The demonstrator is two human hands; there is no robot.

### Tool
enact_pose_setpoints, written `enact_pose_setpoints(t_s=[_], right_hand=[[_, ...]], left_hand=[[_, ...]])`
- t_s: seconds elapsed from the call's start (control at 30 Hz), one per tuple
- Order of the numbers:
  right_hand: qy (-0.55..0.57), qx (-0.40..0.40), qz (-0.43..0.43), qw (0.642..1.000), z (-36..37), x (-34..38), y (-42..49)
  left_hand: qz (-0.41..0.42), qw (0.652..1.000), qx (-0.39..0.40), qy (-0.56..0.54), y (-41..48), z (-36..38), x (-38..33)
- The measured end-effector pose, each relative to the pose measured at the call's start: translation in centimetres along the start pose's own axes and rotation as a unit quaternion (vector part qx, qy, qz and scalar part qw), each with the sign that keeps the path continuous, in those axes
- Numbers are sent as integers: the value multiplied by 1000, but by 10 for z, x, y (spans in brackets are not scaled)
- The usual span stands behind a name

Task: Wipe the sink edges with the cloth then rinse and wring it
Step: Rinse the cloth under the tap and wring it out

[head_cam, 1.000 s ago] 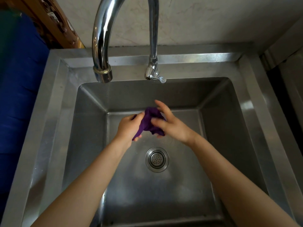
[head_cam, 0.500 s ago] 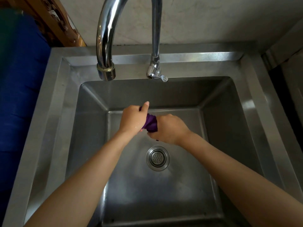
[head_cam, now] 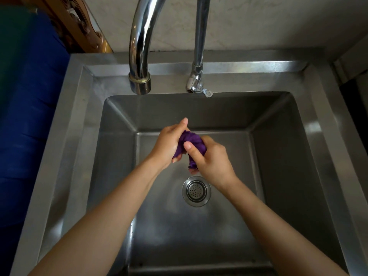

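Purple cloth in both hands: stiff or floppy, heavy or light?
Probably floppy: the purple cloth is bunched and twisted between the left hand and right hand, a tail drooping below. Likely light, since it crumples small. Wetness cannot be judged; no drips show.

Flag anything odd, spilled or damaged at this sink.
Nothing stands out. The left hand and right hand grip the bunched cloth over the sink; the taps are off and nothing looks spilled or damaged.

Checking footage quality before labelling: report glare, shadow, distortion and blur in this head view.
Head view: glare streaks on the curved chrome tap and a bright patch on the stainless steel sink's right rim; wide-angle bowing of rim lines; blue surface at left in shadow; crumpled purple cloth sharp.
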State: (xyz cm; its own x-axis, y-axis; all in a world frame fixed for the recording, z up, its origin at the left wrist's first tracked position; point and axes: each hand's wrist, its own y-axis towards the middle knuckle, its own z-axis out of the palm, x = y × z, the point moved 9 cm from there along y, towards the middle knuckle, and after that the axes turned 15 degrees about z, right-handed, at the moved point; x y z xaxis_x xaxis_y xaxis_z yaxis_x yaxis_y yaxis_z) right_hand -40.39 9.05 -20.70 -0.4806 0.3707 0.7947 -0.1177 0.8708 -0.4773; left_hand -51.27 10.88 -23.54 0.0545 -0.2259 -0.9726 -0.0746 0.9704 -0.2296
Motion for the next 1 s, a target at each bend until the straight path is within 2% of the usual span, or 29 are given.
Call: enact_pose_setpoints(t_s=[0.17,0.27,0.33,0.4,0.43,0.5,0.57,0.67,0.87,1.0], right_hand=[[-37,-148,-20,988,-9,13,-4],[-138,-185,1,973,-13,17,9],[-110,-163,53,979,-11,3,17],[9,-110,157,981,0,-25,23],[98,-71,218,968,11,-41,21],[276,27,308,910,40,-62,13],[342,108,340,869,59,-68,5],[354,162,354,850,67,-67,-2],[362,192,347,843,67,-61,-3],[353,190,325,856,62,-57,1]], left_hand=[[-120,990,-71,-26,-11,4,23],[-96,990,-104,7,-11,0,22],[-35,980,-125,148,-5,-11,10],[50,942,-128,306,1,-15,-10],[103,916,-124,368,2,-11,-20],[221,868,-96,434,-1,1,-38],[281,847,-50,449,-4,8,-41],[309,855,-11,417,-1,7,-40],[335,868,-8,367,-3,4,-49],[326,876,-29,355,-4,0,-47]])
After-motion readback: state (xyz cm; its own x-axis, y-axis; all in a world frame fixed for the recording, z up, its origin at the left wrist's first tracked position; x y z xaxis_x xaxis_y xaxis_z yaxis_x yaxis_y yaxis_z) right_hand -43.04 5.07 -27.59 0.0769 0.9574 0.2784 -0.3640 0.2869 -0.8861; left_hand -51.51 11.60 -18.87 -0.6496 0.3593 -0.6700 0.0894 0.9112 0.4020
